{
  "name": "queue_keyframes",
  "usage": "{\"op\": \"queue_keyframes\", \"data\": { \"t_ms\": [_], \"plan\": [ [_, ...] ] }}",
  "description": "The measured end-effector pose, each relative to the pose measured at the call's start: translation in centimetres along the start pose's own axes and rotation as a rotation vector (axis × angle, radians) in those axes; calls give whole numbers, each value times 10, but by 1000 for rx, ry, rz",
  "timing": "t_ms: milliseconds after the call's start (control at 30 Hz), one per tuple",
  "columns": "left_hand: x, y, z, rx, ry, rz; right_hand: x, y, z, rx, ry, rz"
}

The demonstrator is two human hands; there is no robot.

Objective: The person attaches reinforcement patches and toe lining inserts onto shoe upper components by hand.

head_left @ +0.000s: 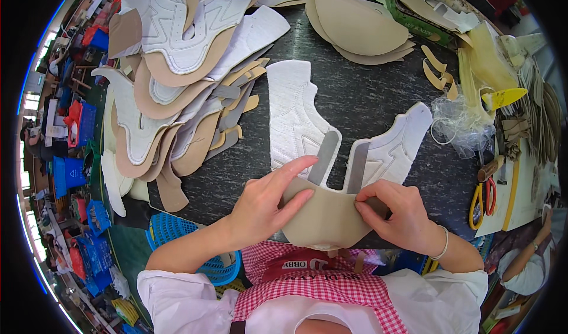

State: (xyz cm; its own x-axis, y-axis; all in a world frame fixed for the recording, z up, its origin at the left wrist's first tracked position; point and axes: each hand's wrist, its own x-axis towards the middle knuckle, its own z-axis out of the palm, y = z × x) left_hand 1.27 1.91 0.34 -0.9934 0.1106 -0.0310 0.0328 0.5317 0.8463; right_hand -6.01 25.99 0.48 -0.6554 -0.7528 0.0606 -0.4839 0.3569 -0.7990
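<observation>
A white shoe upper (296, 121) lies on the dark tabletop with its two sides spread away from me. A grey strip (325, 158) runs along each inner edge of its opening. Over the near end sits a curved beige toe piece (328, 219), bent down past the table's front edge. My left hand (260, 207) rests on it with forefinger and thumb stretched apart, the fingertip by the left grey strip and the thumb on the beige piece. My right hand (399, 213) pinches the beige piece's upper right corner. Its lower fingers are curled in.
Stacked shoe uppers (183, 56) cover the table's left side. Beige half-round pieces (358, 26) lie at the back. To the right are curled tan strips (438, 71), a clear plastic bag (464, 124), and yellow-and-red-handled scissors (477, 207). A blue basket (171, 230) stands below the table.
</observation>
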Motion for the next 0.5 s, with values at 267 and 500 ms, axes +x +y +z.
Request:
{"op": "queue_keyframes", "data": {
  "t_ms": [267,500],
  "plan": [
    [8,3,-1,113,8,129,10,-5,-15,-414,-85,-156],
    [3,3,-4,581,-23,287,9,-20,-2,-150,-219,-362]
  ]
}}
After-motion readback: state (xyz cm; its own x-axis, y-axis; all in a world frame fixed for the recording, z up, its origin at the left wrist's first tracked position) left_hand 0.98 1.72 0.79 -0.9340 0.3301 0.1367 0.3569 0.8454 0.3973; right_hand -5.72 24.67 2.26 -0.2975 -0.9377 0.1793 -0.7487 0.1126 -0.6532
